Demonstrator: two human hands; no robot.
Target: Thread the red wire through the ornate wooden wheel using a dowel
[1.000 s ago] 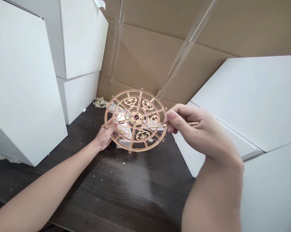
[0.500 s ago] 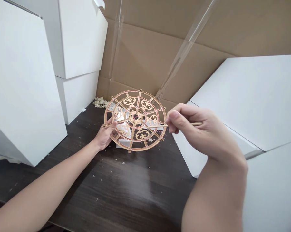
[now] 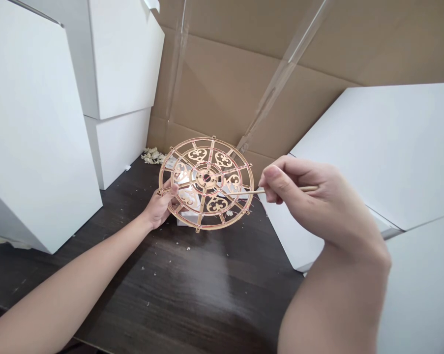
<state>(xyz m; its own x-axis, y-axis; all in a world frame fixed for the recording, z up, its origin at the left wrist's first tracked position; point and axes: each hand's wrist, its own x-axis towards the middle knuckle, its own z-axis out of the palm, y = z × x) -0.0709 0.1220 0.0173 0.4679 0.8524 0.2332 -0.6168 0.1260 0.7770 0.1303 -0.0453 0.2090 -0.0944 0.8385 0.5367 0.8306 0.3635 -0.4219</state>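
Holding fretwork wooden wheel (image 3: 206, 178), left hand (image 3: 157, 209), right hand (image 3: 299, 196) pinching dowel (image 3: 288, 190)

The left hand (image 3: 157, 209) grips the left edge of a round, laser-cut, pale wooden wheel (image 3: 207, 178) with heart-shaped scrollwork and thin red lines, held tilted above a dark wood-grain table (image 3: 170, 300). The right hand (image 3: 310, 206) pinches a thin pale wooden stick (image 3: 290, 190), its tip reaching over the wheel's right side. Tall white boxes (image 3: 33, 132) stand left, a white panel (image 3: 372, 152) right, brown corrugated cardboard (image 3: 244, 83) behind, and pale wood shavings (image 3: 153, 156) lie beyond the wheel.
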